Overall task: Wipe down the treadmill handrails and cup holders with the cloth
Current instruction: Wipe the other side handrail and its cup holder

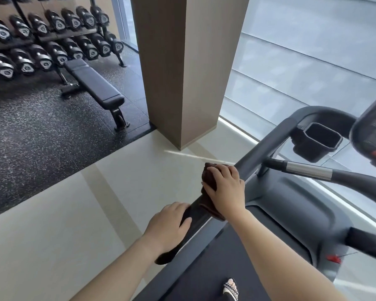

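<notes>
The treadmill's left handrail (267, 146) runs diagonally from lower centre up to the console. My right hand (226, 187) presses a dark brown cloth (208, 177) around the rail about halfway along it. My left hand (169, 227) grips the rail's black lower end just below the cloth. A black cup holder (319, 140) sits by the console at upper right, apart from both hands. A second bar with a silver grip (308, 170) sticks out under the cup holder.
The treadmill console (371, 135) is at the right edge, the belt (204, 274) below with a sandalled foot (230, 290) on it. A brown pillar (182, 72) stands ahead. A weight bench (96, 83) and a dumbbell rack (41, 40) stand on the left.
</notes>
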A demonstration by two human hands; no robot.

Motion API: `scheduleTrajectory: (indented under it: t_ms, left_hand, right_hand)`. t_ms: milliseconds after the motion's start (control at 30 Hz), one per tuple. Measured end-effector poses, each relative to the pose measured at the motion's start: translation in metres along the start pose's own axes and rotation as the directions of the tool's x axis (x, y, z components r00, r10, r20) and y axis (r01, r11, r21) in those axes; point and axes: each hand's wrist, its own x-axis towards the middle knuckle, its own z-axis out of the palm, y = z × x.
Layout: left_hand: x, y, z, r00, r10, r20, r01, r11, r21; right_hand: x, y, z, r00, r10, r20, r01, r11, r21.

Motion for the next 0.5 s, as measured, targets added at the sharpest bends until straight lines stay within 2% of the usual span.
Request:
scheduleTrajectory:
  t_ms: [200, 400, 500]
  left_hand:
    - [0.038, 0.034, 0.02, 0.993, -0.12, -0.018, 0.119, 0.991, -0.055]
    - [0.058, 0.047, 0.035, 0.96, -0.228, -0.165, 0.236, 0.971, 0.03]
    - [0.056, 0.046, 0.038, 0.951, -0.244, -0.193, 0.257, 0.965, 0.046]
  right_hand:
    - [0.031, 0.048, -0.016, 0.999, 0.001, 0.034, -0.003, 0.999, 0.049]
    - [0.036, 0.078, -0.013, 0.979, -0.201, 0.035, 0.196, 0.973, 0.121]
    - [0.056, 0.094, -0.013, 0.979, -0.199, 0.041, 0.193, 0.974, 0.12]
